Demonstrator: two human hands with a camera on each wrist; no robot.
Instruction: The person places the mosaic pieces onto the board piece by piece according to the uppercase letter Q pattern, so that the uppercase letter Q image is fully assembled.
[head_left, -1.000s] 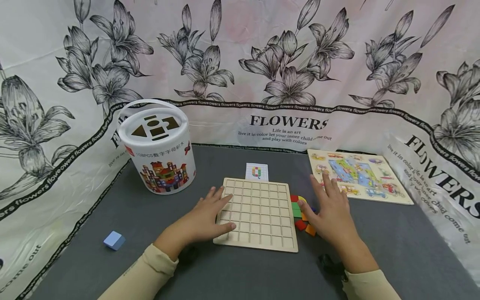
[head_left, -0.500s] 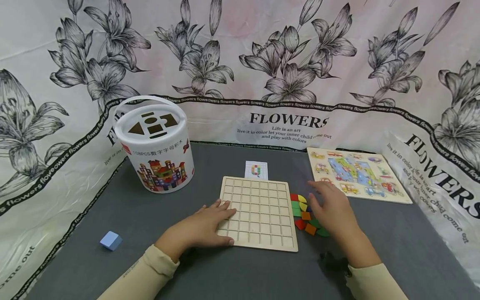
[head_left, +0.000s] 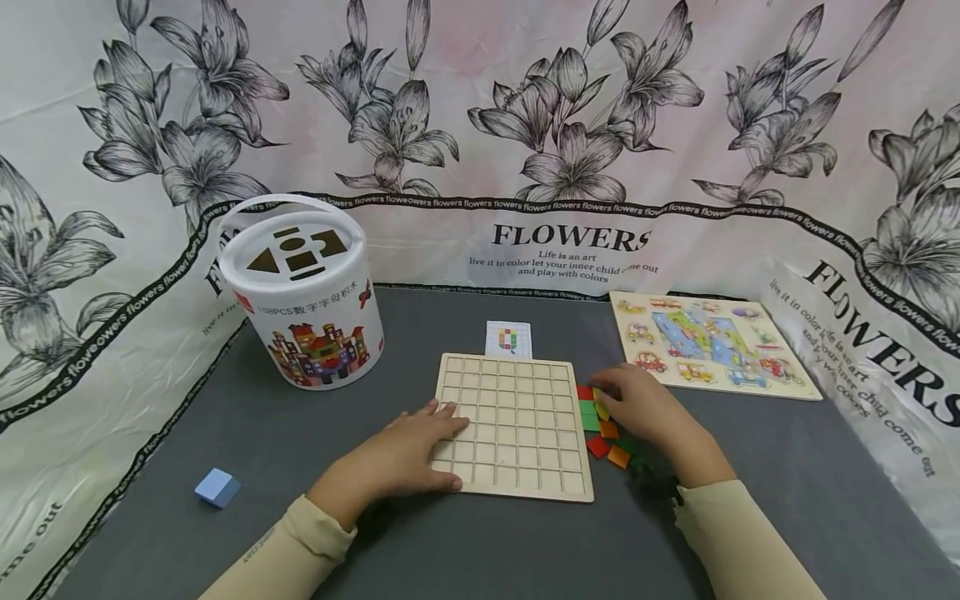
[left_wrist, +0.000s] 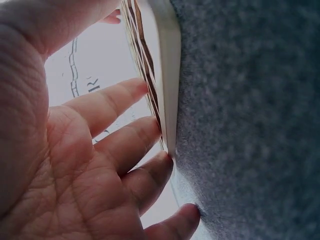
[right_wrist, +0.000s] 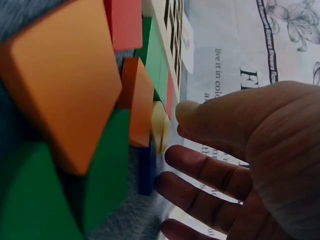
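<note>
A pale wooden grid board (head_left: 517, 425) on a dark grey tabletop (head_left: 315, 421) is touched at its left edge by the spread left hand (head_left: 408, 454). Small multicoloured blocks (head_left: 591, 422) at its right are approached by the right hand (head_left: 645, 404), fingers parted, contact unclear. "108PCS数字字母积木" is printed on a white lidded bucket (head_left: 300, 308), "FLOWERS" on the white floral cloth (head_left: 431, 242) behind.

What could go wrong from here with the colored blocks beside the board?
The blocks lie crowded together, so the right hand, reaching in among them, might knock neighbors out of place. The left hand rests on the left side of the board; a push could slide it into the blocks. The card sits right at the board's far edge, so it could get nudged too.
</note>
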